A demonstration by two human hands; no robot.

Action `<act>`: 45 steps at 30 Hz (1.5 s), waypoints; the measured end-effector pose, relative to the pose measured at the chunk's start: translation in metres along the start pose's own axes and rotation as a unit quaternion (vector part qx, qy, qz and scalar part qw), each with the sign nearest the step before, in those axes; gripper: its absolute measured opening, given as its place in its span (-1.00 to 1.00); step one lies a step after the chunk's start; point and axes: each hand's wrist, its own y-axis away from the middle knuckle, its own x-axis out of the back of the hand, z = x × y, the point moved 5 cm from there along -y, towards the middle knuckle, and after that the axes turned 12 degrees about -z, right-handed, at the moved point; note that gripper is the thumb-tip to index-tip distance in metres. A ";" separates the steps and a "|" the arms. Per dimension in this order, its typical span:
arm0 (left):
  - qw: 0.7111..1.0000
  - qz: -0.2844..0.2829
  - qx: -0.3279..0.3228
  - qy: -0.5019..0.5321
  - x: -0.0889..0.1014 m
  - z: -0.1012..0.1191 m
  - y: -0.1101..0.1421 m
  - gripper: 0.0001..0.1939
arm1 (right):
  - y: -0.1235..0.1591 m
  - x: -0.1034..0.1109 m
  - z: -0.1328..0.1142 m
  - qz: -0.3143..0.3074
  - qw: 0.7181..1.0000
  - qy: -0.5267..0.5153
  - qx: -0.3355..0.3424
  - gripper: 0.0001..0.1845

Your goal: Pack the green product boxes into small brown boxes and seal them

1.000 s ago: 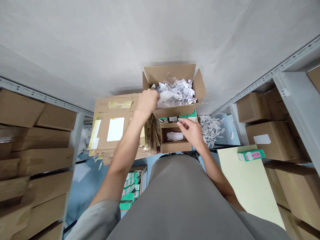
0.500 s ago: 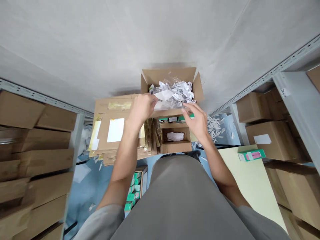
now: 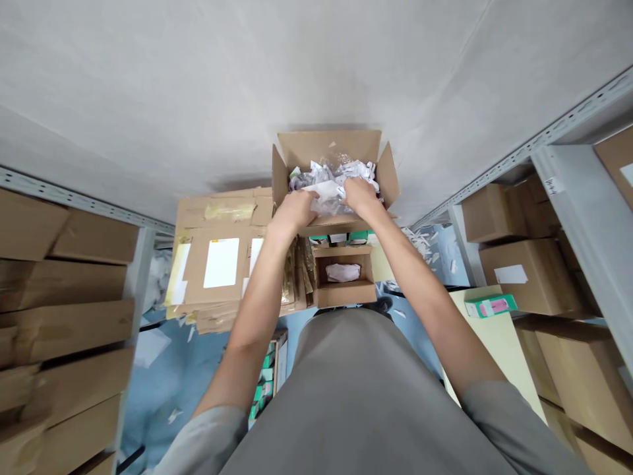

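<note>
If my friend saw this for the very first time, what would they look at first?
Probably the open cardboard box by the grey wall, heaped with crumpled white paper. The left hand is at its near-left side, the right hand at the paper. Next, perhaps, the bright green-and-pink box on the pale yellow surface at right.

"What's worn?"
"A plain grey shirt (image 3: 356,382) with short sleeves (image 3: 210,429)."
"Same colour, those sleeves?"
"Grey too; the left one looks paler."
"And below?"
"A dark shoe (image 3: 384,304), partly hidden, showing past the shirt's far edge."
</note>
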 end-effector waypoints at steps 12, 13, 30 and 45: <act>0.996 0.075 -0.007 0.056 -0.007 -0.002 0.009 -0.49 | 0.058 0.010 0.021 0.119 0.987 -0.108 -0.004 -0.77; 0.993 0.102 -0.014 0.057 0.000 0.005 0.018 -0.48 | 0.067 0.012 0.024 0.138 0.982 -0.129 0.011 -0.77; 0.971 0.217 -0.074 0.072 0.036 0.048 0.045 -0.66 | 0.128 0.028 0.043 0.256 0.929 -0.257 0.074 -0.49; 0.977 0.206 -0.029 0.058 0.029 0.025 0.047 -0.60 | 0.068 0.025 0.049 0.145 0.976 -0.148 0.061 -0.53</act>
